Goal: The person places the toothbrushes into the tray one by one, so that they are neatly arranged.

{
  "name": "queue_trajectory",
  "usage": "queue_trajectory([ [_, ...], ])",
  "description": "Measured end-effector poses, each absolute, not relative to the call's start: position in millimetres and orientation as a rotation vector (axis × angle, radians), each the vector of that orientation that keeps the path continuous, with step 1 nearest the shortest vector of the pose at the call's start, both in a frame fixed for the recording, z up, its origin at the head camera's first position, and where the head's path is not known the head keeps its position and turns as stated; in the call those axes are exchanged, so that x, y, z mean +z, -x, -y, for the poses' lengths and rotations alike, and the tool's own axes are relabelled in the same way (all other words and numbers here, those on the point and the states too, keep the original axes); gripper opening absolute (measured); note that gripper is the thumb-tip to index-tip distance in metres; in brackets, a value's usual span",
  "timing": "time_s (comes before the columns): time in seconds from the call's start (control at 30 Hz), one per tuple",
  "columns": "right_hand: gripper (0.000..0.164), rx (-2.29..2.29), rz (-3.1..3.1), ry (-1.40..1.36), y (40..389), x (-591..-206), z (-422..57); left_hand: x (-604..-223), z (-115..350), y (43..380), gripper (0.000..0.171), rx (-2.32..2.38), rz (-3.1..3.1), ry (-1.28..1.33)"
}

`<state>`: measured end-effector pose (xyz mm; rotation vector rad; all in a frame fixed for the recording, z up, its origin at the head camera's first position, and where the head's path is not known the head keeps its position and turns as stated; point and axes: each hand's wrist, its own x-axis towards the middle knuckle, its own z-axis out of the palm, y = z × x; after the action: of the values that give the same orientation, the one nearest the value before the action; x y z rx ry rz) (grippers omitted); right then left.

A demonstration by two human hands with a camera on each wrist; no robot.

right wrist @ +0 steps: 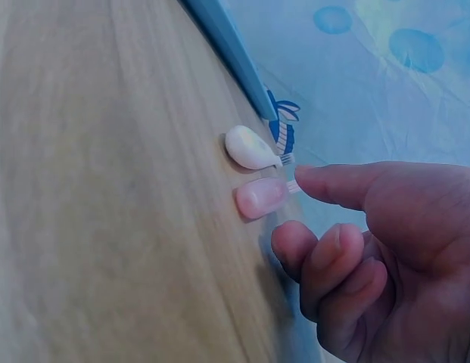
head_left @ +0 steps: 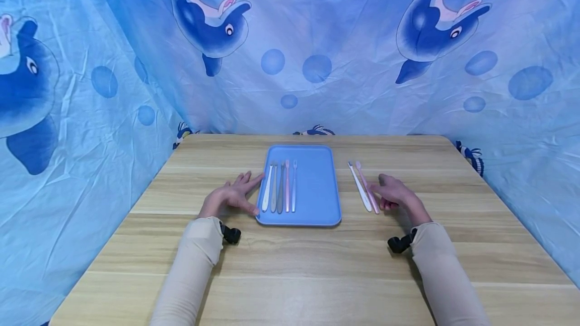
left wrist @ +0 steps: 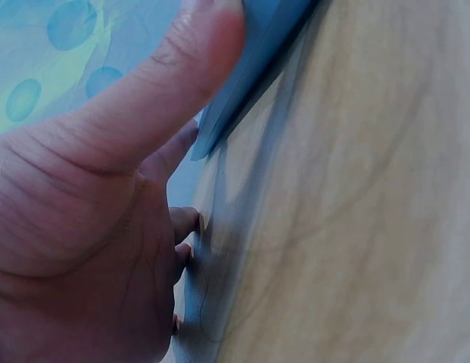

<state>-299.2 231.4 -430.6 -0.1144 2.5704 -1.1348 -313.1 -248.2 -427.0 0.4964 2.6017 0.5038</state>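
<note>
A blue tray (head_left: 317, 185) holds several toothbrushes side by side: a white toothbrush (head_left: 268, 188), a grey toothbrush (head_left: 274, 188), a darker grey toothbrush (head_left: 281, 188), a pink toothbrush (head_left: 287, 187) and a pale blue toothbrush (head_left: 294, 187). My left hand (head_left: 235, 195) rests at the tray's left edge, fingers spread and thumb on the rim. Right of the tray, another white toothbrush (right wrist: 250, 148) and another pink toothbrush (right wrist: 261, 198) lie almost together on the table. Beside the pink one is my right hand (head_left: 393, 190), thumb extended and other fingers bent; whether it touches the brush is unclear.
The wooden table (head_left: 294, 275) reaches back to a blue curtain (head_left: 290, 39) printed with dolphins, which also hangs along both sides. Dark cameras (head_left: 232, 235) are strapped at the wrists.
</note>
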Motion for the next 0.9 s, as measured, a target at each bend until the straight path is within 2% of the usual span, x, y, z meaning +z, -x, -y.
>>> queue_trajectory([
  [0.17,0.088,-1.124,-2.557,0.093,298.8,-431.1,-231.4,-427.8,247.0,313.7,0.131,0.49,-2.606,-0.489],
  [0.43,0.089,-1.143,-2.538,0.085,299.2,-432.3,-231.8,-422.6,244.5,312.0,0.124,0.489,-2.61,-0.48],
  [0.9,0.091,-1.101,-2.579,0.057,300.1,-432.8,-231.2,-420.7,245.3,311.4,0.125,0.501,-2.598,-0.507],
])
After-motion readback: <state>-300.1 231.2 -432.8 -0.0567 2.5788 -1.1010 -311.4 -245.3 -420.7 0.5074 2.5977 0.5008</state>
